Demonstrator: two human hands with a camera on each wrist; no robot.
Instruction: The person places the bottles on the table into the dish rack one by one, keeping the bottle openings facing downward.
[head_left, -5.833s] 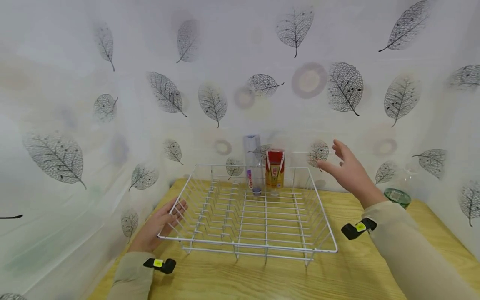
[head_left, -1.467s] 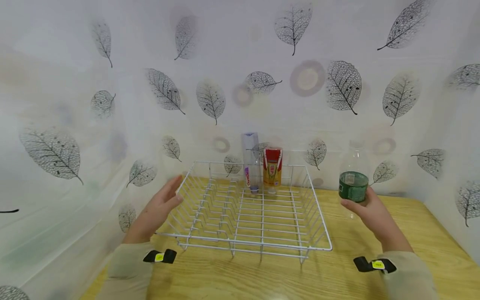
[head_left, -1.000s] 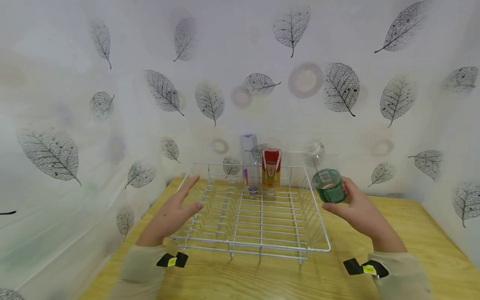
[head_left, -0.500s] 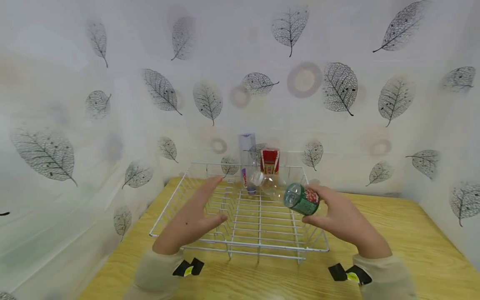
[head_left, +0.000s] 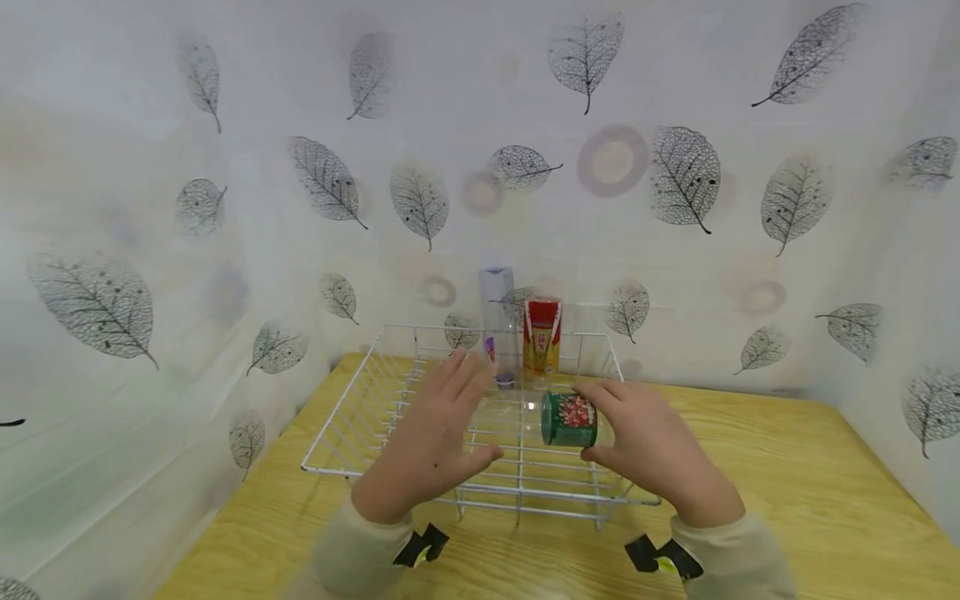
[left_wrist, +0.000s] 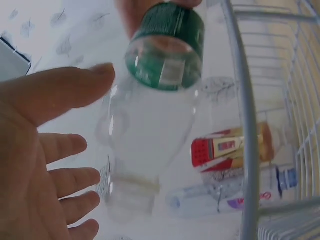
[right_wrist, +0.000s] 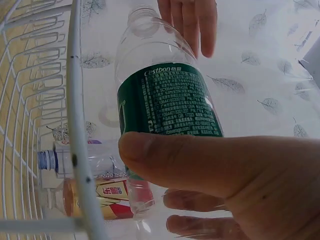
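Observation:
My right hand (head_left: pixel 652 442) grips a clear plastic bottle with a green label (head_left: pixel 570 419) around its base end. The bottle lies sideways above the white wire dish rack (head_left: pixel 487 485), its neck pointing left; the right wrist view shows that neck has no cap. My left hand (head_left: pixel 431 442) is held over the rack's middle, fingers straight and thumb spread, close to the bottle's neck. In the left wrist view the thumb (left_wrist: pixel 75 90) is near the clear bottle wall (left_wrist: pixel 150 125); whether it touches is unclear.
At the rack's back stand a bottle with a red and yellow label (head_left: pixel 542 337) and a clear bottle with a purple mark (head_left: pixel 497 308), both cap end down. A wooden table (head_left: pixel 795 467) lies beneath, with a leaf-patterned sheet (head_left: pixel 480 108) behind and at the sides.
My right hand has taken the green-labelled bottle from the table's right, carried it left over the rack and tipped it sideways. My left hand has moved from the rack's left side towards its middle.

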